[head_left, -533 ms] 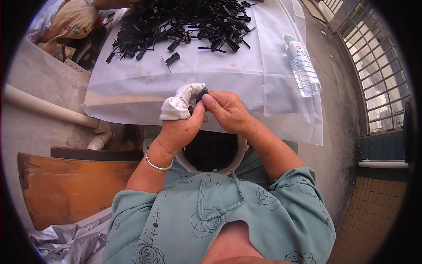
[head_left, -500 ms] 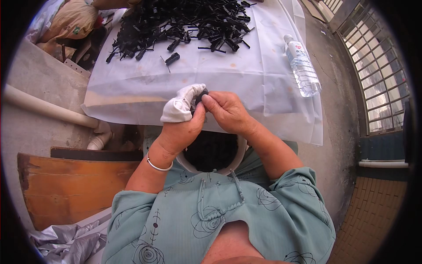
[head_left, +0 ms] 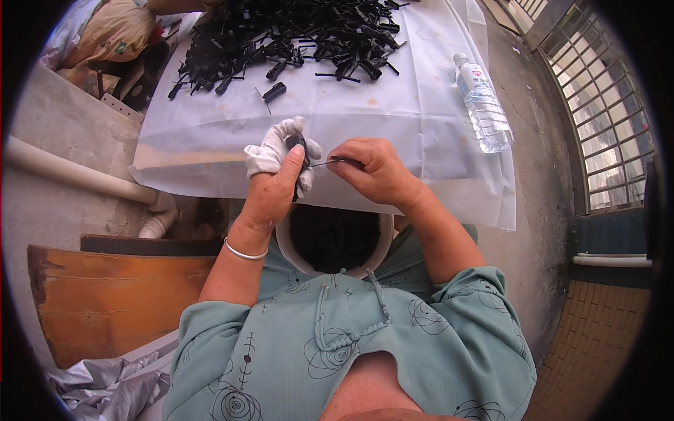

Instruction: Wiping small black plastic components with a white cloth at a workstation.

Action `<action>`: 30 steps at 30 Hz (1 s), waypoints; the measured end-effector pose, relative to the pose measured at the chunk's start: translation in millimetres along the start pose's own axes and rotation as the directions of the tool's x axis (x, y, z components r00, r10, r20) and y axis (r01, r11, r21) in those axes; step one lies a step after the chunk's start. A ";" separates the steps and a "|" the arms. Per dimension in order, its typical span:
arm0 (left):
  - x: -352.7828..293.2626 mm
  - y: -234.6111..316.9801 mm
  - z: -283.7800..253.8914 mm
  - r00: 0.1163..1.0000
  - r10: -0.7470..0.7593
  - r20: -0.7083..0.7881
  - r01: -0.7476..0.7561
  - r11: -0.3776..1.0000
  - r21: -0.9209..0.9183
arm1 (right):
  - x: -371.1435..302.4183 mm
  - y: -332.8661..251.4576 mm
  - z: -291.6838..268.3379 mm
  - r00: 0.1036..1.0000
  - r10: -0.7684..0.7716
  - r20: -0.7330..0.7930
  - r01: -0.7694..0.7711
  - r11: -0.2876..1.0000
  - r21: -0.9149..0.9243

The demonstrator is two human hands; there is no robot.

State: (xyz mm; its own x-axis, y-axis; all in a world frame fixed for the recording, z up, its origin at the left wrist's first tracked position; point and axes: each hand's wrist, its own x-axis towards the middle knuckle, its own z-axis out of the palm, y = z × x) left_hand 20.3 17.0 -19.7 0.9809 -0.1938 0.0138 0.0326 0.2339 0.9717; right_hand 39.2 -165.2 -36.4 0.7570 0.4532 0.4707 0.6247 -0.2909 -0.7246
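My left hand (head_left: 272, 184), in a white glove that leaves the thumb bare, is closed on a small black plastic part (head_left: 298, 144). The thumb presses against the part's side. To its right, my bare right hand (head_left: 379, 172) pinches a slim dark piece (head_left: 349, 162). A thin line runs from this piece toward the black part; whether it is joined to it I cannot tell. Both hands are above the near edge of the sheet-covered table (head_left: 421, 140). Below them stands a white bucket (head_left: 385, 242) with a dark mass inside.
A heap of black plastic parts (head_left: 302, 35) covers the far side of the table, with one loose part (head_left: 274, 92) nearer me. A clear water bottle (head_left: 484, 105) lies at the right. A wooden board (head_left: 126, 302) and a pale pipe (head_left: 77, 172) are at the left.
My hands have moved apart, the right one to the right with the slim dark piece. My left hand has turned and shifted left, showing the black part in it.
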 end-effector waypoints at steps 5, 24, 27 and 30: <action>-1.5 -9.2 -0.1 0.984 0.152 0.095 -0.172 0.953 0.249 | 0.5 -6.1 -5.5 0.991 0.066 0.115 -0.089 0.974 0.206; -4.0 -2.3 8.3 0.990 0.011 0.141 -0.044 0.972 0.230 | 0.4 -6.6 5.9 0.978 0.199 0.066 -0.208 0.960 0.187; -4.0 -3.4 11.1 0.986 0.077 0.147 -0.126 0.922 0.367 | 2.3 -8.8 3.9 0.960 0.240 0.144 -0.265 0.946 0.188; -3.2 -7.4 12.9 0.963 0.207 0.174 -0.268 0.824 0.499 | 0.3 -11.5 10.6 0.947 0.307 0.092 -0.320 0.896 0.306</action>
State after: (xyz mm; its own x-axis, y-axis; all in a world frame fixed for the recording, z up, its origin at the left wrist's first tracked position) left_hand 14.5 3.7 -23.9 0.9179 -0.3036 0.2556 -0.3312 -0.2311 0.9148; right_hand 30.2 -152.8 -33.3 0.8913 0.4175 0.1770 0.2589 -0.1480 -0.9545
